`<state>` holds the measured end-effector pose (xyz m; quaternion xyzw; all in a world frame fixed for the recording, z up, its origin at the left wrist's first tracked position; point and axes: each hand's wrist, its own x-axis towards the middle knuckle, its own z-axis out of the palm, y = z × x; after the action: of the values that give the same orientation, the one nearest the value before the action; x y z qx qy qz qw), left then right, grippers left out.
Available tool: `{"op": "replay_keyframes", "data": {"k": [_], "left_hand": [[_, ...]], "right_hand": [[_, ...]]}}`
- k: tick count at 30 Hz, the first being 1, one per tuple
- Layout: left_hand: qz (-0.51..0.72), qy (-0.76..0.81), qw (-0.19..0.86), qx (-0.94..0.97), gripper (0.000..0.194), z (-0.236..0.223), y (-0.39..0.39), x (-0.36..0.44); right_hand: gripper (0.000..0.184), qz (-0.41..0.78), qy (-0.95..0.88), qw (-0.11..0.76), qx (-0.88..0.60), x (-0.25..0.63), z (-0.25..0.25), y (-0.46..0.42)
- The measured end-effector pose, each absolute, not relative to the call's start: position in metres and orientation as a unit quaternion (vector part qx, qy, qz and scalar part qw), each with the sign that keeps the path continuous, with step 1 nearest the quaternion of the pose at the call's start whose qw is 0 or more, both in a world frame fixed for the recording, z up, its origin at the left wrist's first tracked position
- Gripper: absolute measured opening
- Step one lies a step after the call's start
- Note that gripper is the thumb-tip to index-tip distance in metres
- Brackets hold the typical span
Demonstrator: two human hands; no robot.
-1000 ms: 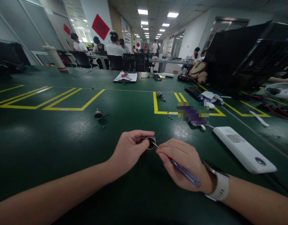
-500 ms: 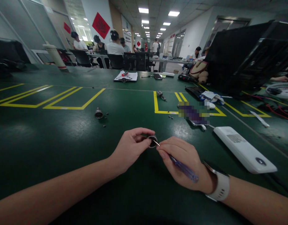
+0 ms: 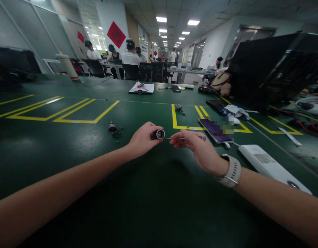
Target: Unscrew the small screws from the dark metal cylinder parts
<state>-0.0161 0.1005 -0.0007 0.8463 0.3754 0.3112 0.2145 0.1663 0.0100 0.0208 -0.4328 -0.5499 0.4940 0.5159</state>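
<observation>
Between thumb and fingers, my left hand [image 3: 142, 139] grips a short dark metal cylinder [image 3: 159, 134], its round hollow end turned toward me. My right hand [image 3: 193, 144] is closed round a screwdriver [image 3: 183, 138] with a thin shaft and a purple see-through handle, mostly covered by the fingers. The shaft points left, its tip close to the cylinder's rim; whether they touch I cannot tell. To the left on the green table lies a bell-shaped metal part [image 3: 112, 127], with several tiny dark pieces [image 3: 119, 141] beside it. Farther off rests a metal part with a shaft [image 3: 180, 110].
A phone [image 3: 216, 131] is cabled to a white power bank [image 3: 267, 165] at right. Behind them are a cloth [image 3: 235, 112] and a large black case [image 3: 267, 65]. A clipboard with paper [image 3: 145, 89] lies at the back. Yellow tape [image 3: 78, 121] marks the table [image 3: 138, 199].
Both hands have moved up and away from me. The screwdriver tip has come out of the cylinder's opening, and the screwdriver now lies nearly level. The view has shifted slightly.
</observation>
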Motion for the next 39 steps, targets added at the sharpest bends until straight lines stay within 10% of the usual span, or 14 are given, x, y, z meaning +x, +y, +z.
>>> {"op": "replay_keyframes", "data": {"k": [8,25,39], "left_hand": [[0.324,0.383,0.186,0.845,0.033,-0.025,0.145,-0.012],[0.345,0.338,0.137,0.865,0.018,-0.024,0.132,-0.015],[0.418,0.316,0.209,0.825,0.025,-0.025,0.129,-0.016]], "right_hand": [[0.016,0.518,-0.401,0.671,-0.348,0.151,-0.003,0.056],[0.014,0.361,-0.629,0.538,-0.431,0.141,-0.009,0.035],[0.015,0.624,-0.404,0.587,-0.321,0.134,-0.017,0.034]]}}
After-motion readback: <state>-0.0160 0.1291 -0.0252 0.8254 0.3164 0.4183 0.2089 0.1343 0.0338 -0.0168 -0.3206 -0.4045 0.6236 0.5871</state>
